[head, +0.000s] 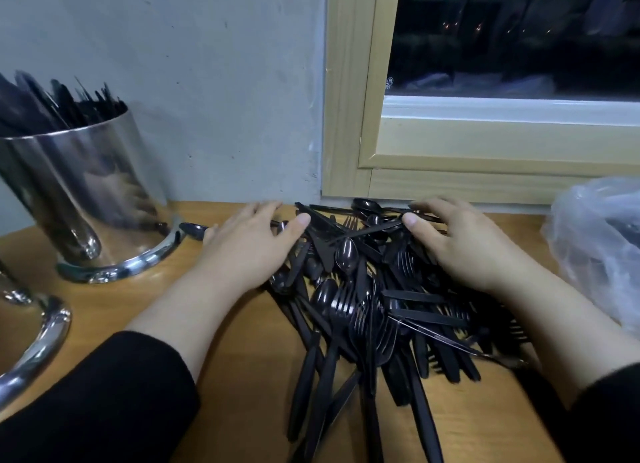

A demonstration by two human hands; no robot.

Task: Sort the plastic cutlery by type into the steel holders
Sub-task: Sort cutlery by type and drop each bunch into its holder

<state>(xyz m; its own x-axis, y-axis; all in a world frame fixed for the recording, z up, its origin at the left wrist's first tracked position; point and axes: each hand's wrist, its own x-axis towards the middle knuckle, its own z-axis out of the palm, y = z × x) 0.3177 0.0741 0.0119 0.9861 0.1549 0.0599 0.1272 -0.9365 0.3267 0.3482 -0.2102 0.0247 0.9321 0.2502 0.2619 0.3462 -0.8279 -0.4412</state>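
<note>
Cutlery (363, 300) lies heaped on the table (242, 376), right of the steel holder (79, 192). Left hand (249, 244) and right hand (464, 244) rest spread on the pile's flanks, gripping nothing. Better to single out one type first, probably the spoons, than scoop blindly.

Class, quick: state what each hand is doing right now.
Left hand: open, fingers spread, resting on the left edge of the black plastic cutlery pile.
Right hand: open, resting on the pile's right side.

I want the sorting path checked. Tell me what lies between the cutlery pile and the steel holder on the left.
Only the left hand and one stray spoon by the steel holder; otherwise bare tabletop beside the cutlery pile.
</note>
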